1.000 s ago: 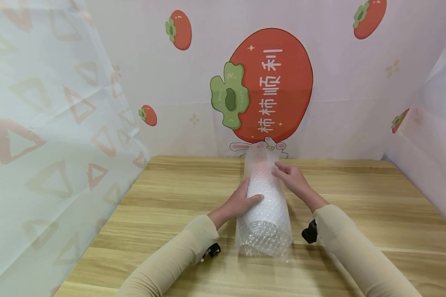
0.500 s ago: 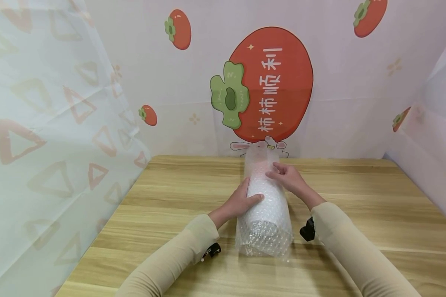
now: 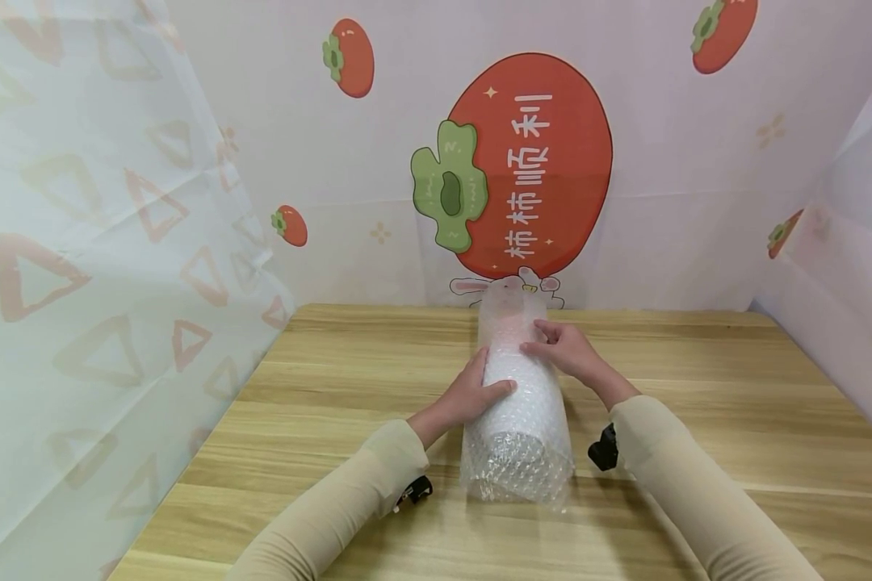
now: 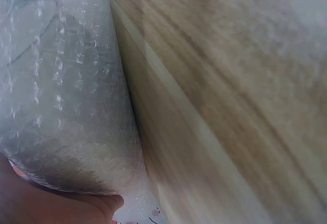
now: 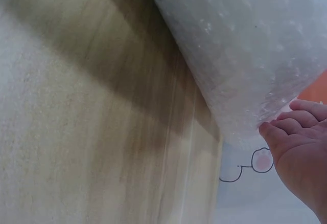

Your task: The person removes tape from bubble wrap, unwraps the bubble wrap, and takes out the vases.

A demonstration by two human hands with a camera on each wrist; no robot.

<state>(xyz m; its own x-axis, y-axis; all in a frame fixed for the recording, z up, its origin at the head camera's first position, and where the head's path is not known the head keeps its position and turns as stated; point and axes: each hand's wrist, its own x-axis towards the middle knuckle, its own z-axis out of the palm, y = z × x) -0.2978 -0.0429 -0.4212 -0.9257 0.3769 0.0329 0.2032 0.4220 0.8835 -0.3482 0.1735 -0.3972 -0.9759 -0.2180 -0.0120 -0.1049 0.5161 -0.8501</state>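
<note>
A cylindrical bundle of clear bubble wrap [image 3: 526, 415] lies lengthwise on the wooden table, its near end loose and spread out, its far end thin and see-through. What is inside it is hidden by the layers. My left hand [image 3: 472, 394] grips the bundle from the left side, thumb over the top; in the left wrist view the bubble wrap [image 4: 66, 91] fills the left part above that hand. On the right, farther up, my right hand [image 3: 568, 349] pinches the wrap near its far end. The right wrist view has curled fingers [image 5: 301, 119] right at the wrap's edge.
The wooden table [image 3: 349, 379] extends to both sides of the bundle. Behind it hangs a backdrop cloth [image 3: 668, 234] printed with persimmons, and another printed cloth [image 3: 116, 282] hangs at the left.
My right hand has shifted slightly left onto the top of the wrap, its thumb then easing a little toward the near end. My left hand has stayed in place.
</note>
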